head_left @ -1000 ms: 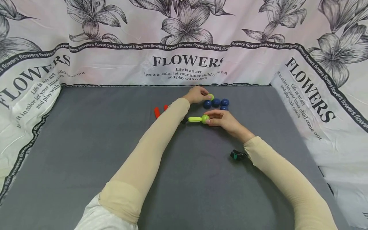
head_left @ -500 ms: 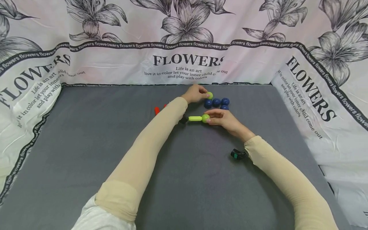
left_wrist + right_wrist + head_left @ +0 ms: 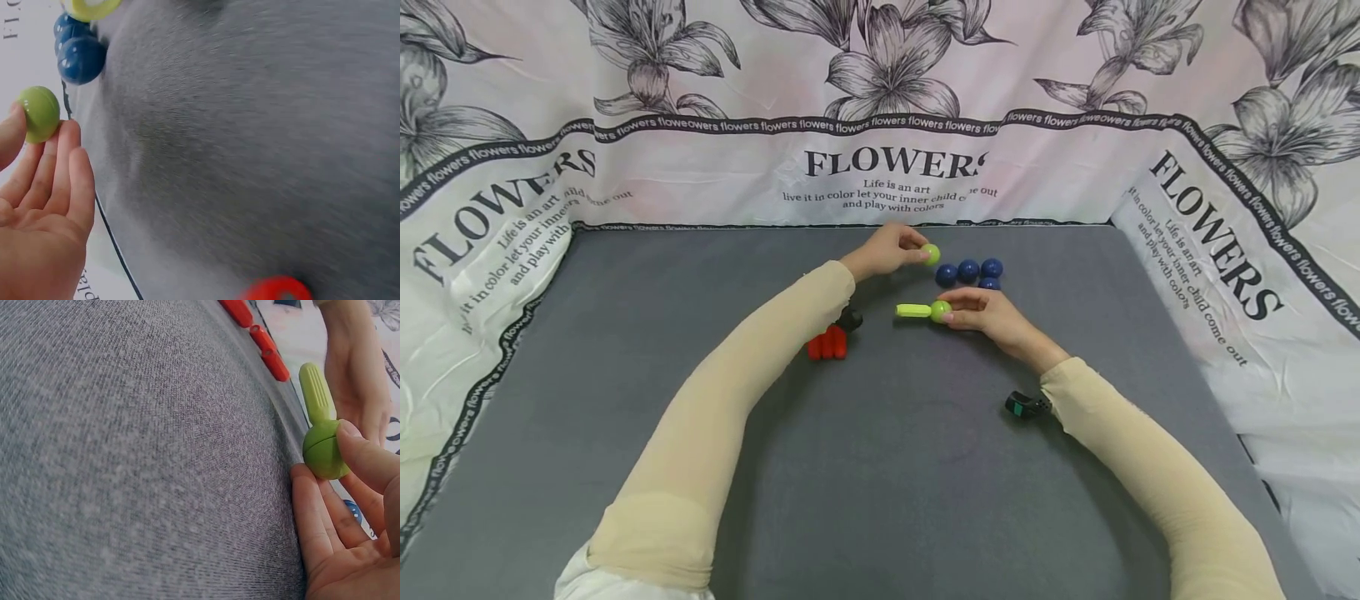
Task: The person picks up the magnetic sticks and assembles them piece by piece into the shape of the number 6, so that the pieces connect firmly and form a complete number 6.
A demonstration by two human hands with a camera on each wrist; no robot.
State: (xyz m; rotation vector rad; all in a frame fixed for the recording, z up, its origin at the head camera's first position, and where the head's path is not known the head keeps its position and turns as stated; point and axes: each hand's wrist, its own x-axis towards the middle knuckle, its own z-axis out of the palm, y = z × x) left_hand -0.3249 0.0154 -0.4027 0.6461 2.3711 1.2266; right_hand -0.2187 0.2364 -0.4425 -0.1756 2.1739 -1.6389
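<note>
In the head view, my left hand (image 3: 887, 248) pinches a green ball (image 3: 931, 254) between thumb and fingers near the table's far edge. The left wrist view shows this green ball (image 3: 39, 114) at the thumb and fingertips. Closer to me, my right hand (image 3: 988, 315) pinches another green ball (image 3: 940, 312). A ribbed yellow-green rod (image 3: 913, 311) is joined to that ball and points left; in the right wrist view the rod (image 3: 317, 394) sticks out beyond the ball. Several blue balls (image 3: 968, 271) lie together between and to the right of the hands.
Several red rods (image 3: 827, 343) lie side by side, partly under my left sleeve. Black wrist devices sit by the left cuff (image 3: 850, 318) and the right cuff (image 3: 1025, 405). The grey table (image 3: 880, 467) meets a flower-printed cloth (image 3: 700, 183) behind.
My left hand has moved left with its green ball, away from the blue balls. The left forearm shifted left, uncovering red rods. My right hand stays nearly in place.
</note>
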